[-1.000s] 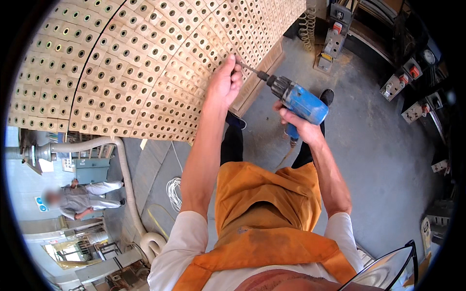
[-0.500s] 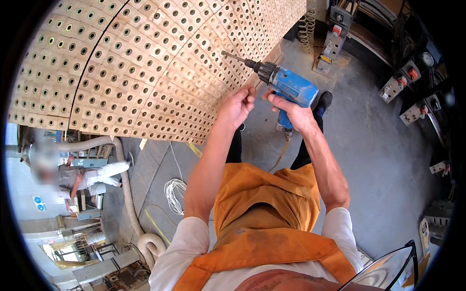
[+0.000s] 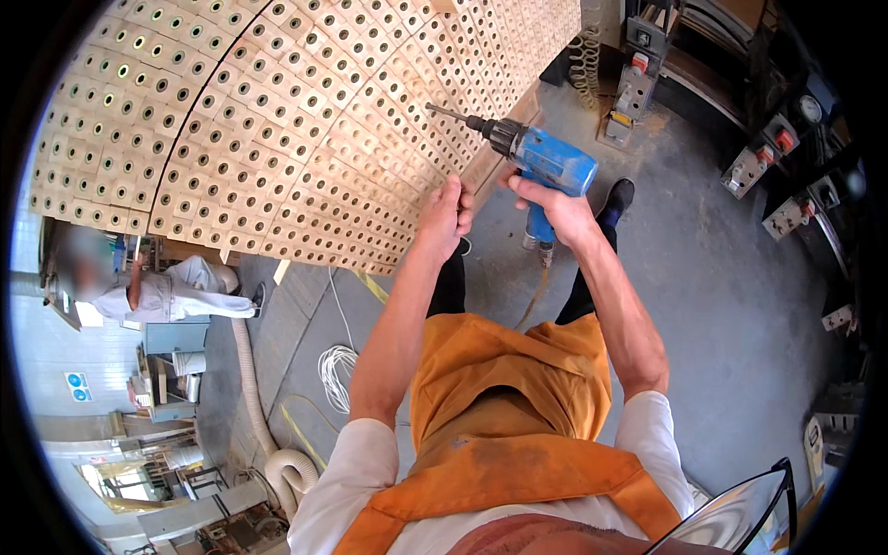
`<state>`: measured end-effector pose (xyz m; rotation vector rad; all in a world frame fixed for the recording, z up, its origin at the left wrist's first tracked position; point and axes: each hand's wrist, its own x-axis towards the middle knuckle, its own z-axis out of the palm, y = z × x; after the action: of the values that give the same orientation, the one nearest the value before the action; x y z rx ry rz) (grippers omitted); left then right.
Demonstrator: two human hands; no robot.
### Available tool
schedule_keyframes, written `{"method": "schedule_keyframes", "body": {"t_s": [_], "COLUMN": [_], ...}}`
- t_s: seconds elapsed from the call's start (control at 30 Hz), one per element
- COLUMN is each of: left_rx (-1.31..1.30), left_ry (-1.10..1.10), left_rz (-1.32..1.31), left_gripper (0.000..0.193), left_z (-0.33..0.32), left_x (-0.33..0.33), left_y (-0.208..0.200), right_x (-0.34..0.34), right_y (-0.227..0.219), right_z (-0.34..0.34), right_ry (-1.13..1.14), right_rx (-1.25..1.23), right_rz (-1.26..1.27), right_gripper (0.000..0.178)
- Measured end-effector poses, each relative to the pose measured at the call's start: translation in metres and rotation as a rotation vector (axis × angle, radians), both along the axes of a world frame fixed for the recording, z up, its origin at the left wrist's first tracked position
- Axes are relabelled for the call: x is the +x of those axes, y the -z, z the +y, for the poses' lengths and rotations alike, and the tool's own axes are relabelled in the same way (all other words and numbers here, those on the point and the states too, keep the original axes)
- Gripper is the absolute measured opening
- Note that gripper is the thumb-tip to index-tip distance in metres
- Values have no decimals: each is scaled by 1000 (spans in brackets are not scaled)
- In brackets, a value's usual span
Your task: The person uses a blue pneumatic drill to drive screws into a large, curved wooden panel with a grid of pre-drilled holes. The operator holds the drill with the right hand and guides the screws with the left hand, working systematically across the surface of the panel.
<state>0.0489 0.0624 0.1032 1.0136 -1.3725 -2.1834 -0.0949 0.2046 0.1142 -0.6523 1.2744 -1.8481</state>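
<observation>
Grey concrete floor (image 3: 740, 305) of a workshop lay below, with a large stack of pale wooden blocks (image 3: 277, 120), each bored with a round hole, filling the upper left of the view. Right hand (image 3: 555, 208) was wrapped around the grip of a blue power drill (image 3: 546, 159), fingers closed on the handle; the bit (image 3: 449, 113) pointed left with its tip at the face of the blocks, touching or just short of it, which could not be told. Left hand (image 3: 446, 208) hung just below the drill, fingers curled in a loose fist; whether it held anything small could not be told. Judged from the holes seen in nearly every block in view, the boring looked far along, with the drill working near the right-hand part of the stack. A coiled white cable (image 3: 338, 375) and a ribbed hose (image 3: 264, 407) lay on the floor; another person (image 3: 171, 291) stood at far left.
</observation>
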Motion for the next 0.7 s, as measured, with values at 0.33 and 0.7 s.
{"method": "schedule_keyframes", "body": {"t_s": [0.33, 0.7], "left_rx": [245, 166], "left_ry": [-7, -95], "left_rz": [469, 375], "left_gripper": [25, 27], "left_z": [-46, -43], "left_x": [-22, -72], "left_y": [-27, -38], "right_x": [-9, -6], "right_y": [15, 22], "right_z": [46, 32], "right_ry": [-158, -24], "right_rx": [-29, -10], "right_rz": [-46, 67], "right_gripper": [34, 23]}}
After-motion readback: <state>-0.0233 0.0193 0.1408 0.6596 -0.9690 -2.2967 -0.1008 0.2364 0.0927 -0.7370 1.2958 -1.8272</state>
